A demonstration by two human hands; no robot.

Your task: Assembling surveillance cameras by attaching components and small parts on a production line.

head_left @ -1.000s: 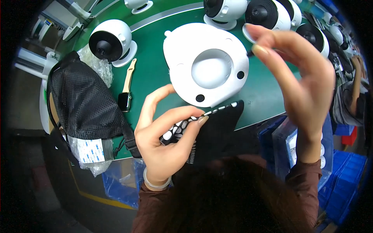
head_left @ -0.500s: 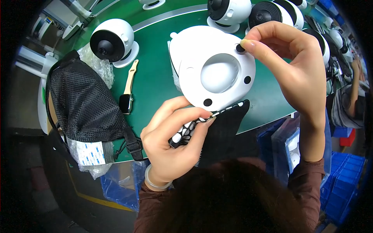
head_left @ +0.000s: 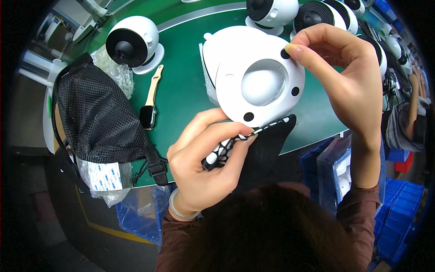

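A white rounded device (head_left: 235,50) lies on its side, its round base facing me with a hollow in the middle. Black round pads sit on the base's rim: one lower left (head_left: 248,117), one at the right (head_left: 295,91) and one at the upper right (head_left: 285,54). My right hand (head_left: 342,68) has thumb and index finger closed at the edge of the upper-right pad. In my left hand (head_left: 206,156) is a folded black-and-white spotted sheet (head_left: 222,153), gripped between thumb and fingers just below the base.
Similar white devices with black fronts (head_left: 124,47) stand around the green table (head_left: 181,68). At left are a wristwatch (head_left: 147,115), a black mesh bag (head_left: 99,118) and clear plastic wrap (head_left: 120,75). Blue crates (head_left: 401,208) stand at lower right.
The white device, the spotted sheet and my left hand have shifted slightly right. My right fingers remain at the upper-right pad.
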